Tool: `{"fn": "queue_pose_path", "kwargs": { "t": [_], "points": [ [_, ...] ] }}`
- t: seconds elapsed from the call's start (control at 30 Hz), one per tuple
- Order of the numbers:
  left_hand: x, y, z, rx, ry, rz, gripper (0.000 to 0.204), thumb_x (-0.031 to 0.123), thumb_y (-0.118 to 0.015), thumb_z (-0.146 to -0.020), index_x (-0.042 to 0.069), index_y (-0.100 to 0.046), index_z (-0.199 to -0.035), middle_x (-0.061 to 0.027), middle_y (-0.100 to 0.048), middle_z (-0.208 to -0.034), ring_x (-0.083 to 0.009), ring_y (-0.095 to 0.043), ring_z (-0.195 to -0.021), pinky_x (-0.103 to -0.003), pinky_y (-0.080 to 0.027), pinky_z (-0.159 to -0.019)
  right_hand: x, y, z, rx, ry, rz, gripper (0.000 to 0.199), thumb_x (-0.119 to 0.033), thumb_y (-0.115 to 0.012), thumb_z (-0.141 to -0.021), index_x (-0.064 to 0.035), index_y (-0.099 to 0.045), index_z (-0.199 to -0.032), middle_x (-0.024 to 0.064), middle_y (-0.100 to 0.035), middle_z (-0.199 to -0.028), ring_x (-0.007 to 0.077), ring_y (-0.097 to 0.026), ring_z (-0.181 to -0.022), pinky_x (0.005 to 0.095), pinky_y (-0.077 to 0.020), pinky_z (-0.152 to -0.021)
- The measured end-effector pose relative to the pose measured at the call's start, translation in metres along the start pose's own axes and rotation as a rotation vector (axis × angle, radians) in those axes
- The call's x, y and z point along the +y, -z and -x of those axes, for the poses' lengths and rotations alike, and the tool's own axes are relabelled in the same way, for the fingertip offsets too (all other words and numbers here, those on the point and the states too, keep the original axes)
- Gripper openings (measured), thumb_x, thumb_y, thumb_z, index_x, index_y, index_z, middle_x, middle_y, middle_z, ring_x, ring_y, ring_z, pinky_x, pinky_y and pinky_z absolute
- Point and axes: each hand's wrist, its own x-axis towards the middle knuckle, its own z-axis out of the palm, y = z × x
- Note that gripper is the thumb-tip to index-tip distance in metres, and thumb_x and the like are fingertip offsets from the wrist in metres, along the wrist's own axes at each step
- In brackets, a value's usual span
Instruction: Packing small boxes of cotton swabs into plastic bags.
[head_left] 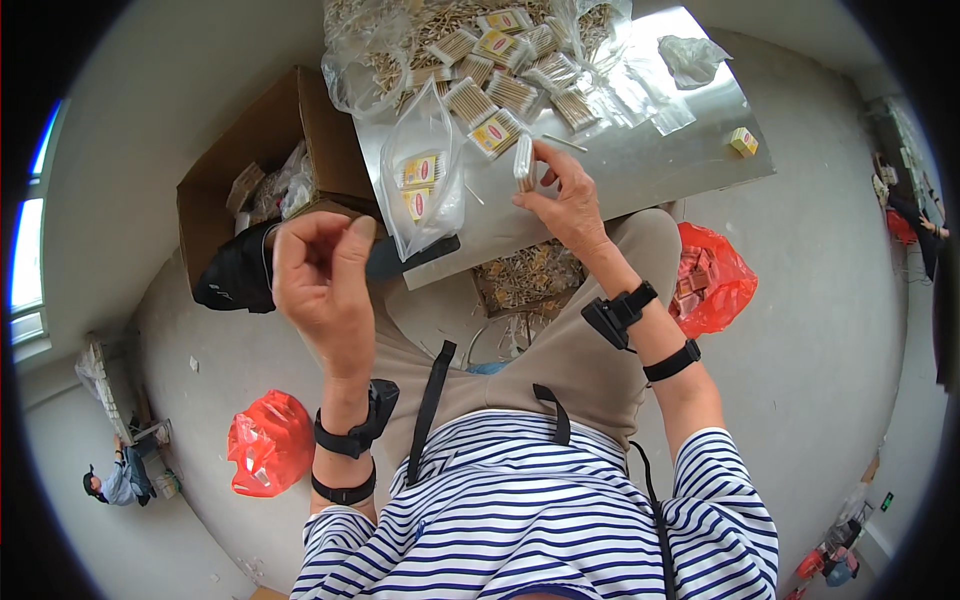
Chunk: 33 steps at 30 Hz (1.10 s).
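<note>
My right hand (568,200) grips a small clear box of wooden sticks (523,163) on edge over the metal table (640,165). My left hand (322,270) is raised above my lap with the fingers curled and nothing visible in it; it is just left of a clear plastic bag (425,180) holding two yellow-labelled boxes. Several more filled boxes (500,80) lie in a heap at the table's far side, among loose sticks.
An open cardboard carton (262,160) stands left of the table, a black bag (238,270) before it. Red plastic bags lie on the floor at left (268,442) and right (712,282). Another person (115,482) crouches far left. Loose sticks (525,275) lie under the table.
</note>
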Motion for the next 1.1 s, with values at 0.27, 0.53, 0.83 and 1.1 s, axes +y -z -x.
{"fn": "queue_pose_path", "kwargs": {
  "t": [0.27, 0.53, 0.83, 1.1],
  "points": [
    [0.005, -0.022, 0.045, -0.542, 0.045, -0.089, 0.008, -0.003, -0.071, -0.085, 0.001, -0.065, -0.087, -0.0012, -0.06, -0.083, -0.0072, -0.055, -0.068, -0.022, -0.045, -0.063, 0.043, -0.011, 0.012, 0.026, -0.075, 0.089, 0.059, -0.006, -0.082, -0.066, -0.0097, -0.064, -0.123, 0.0031, -0.068, -0.113, 0.0189, -0.061, -0.088, 0.0318, -0.0494, -0.086],
    [-0.003, -0.044, 0.072, -0.949, 0.087, -0.087, 0.041, 0.0, -0.068, -0.085, -0.001, -0.062, -0.125, -0.015, -0.065, -0.107, -0.0217, -0.066, -0.084, -0.03, -0.053, -0.069, 0.011, -0.01, -0.005, 0.072, -0.055, -0.207, 0.064, -0.006, -0.084, -0.068, -0.006, -0.056, -0.125, 0.0115, -0.061, -0.127, 0.029, -0.06, -0.118, 0.0416, -0.0494, -0.1],
    [-0.109, -0.108, 0.079, -0.554, 0.101, -0.237, 0.052, 0.009, -0.068, -0.09, -0.007, -0.049, -0.135, -0.0229, -0.059, -0.125, -0.029, -0.065, -0.105, -0.034, -0.055, -0.083, 0.055, -0.021, 0.011, 0.183, 0.083, 0.259, 0.055, -0.012, -0.084, -0.062, -0.0118, -0.066, -0.115, 0.0145, -0.058, -0.115, 0.0359, -0.051, -0.11, 0.0445, -0.0421, -0.097],
    [-0.11, -0.16, 0.036, -0.365, 0.095, -0.064, 0.043, 0.016, -0.071, -0.09, -0.005, -0.058, -0.125, -0.017, -0.07, -0.101, -0.0254, -0.07, -0.086, -0.035, -0.054, -0.078, 0.048, -0.02, 0.001, 0.206, 0.06, 0.104, 0.05, -0.009, -0.076, -0.068, -0.0097, -0.063, -0.117, 0.0115, -0.061, -0.111, 0.0351, -0.055, -0.105, 0.0456, -0.0434, -0.093]
  ]
}}
